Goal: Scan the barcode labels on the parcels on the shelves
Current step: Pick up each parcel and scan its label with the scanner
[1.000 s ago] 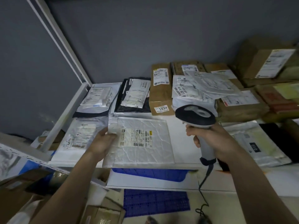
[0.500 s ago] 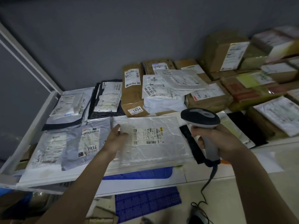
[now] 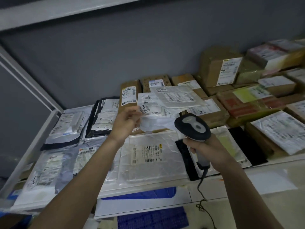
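- Right hand (image 3: 209,151): fingers wrapped round the grey handle of a handheld barcode scanner (image 3: 193,127). The scanner's dark head sits above the fist, facing toward the shelf; its cable (image 3: 202,195) drops from the base of the handle toward the floor.
- Shelf (image 3: 148,185): white, front lip just below the nearest parcels. Blue plastic crate material (image 3: 151,218) shows underneath it.
- Front row, centre: a silvery padded mailer (image 3: 151,156) lies flat, label up, barcode visible on the label. Neither hand touches it.
- Front row, left: grey and white poly bags (image 3: 47,164) overlap one another, labels up. A flat black packet (image 3: 187,160) lies just right of the padded mailer, partly behind the right hand.
- Left hand (image 3: 126,122): raised above the front row, fingers curled and pinching the near corner of a white poly-bag parcel (image 3: 154,113). That parcel rests on the cardboard boxes in the second row; handwritten digits on it are visible, the label's barcode is not clearly legible.
- A second thin white mailer (image 3: 176,96) lies on top of the pinched parcel, tilted.
- Second row, left: a black-edged bag (image 3: 104,118) and a grey bag (image 3: 69,123) lie side by side, labels up.
- Behind the left hand: a brown cardboard box (image 3: 130,95) with a white label on top.
- Far right: stacked cardboard boxes (image 3: 219,68) and wrapped parcels, most with labels facing up or forward.
- Rear: grey wall (image 3: 115,52); a white upper shelf edge (image 3: 66,10) crosses the top.
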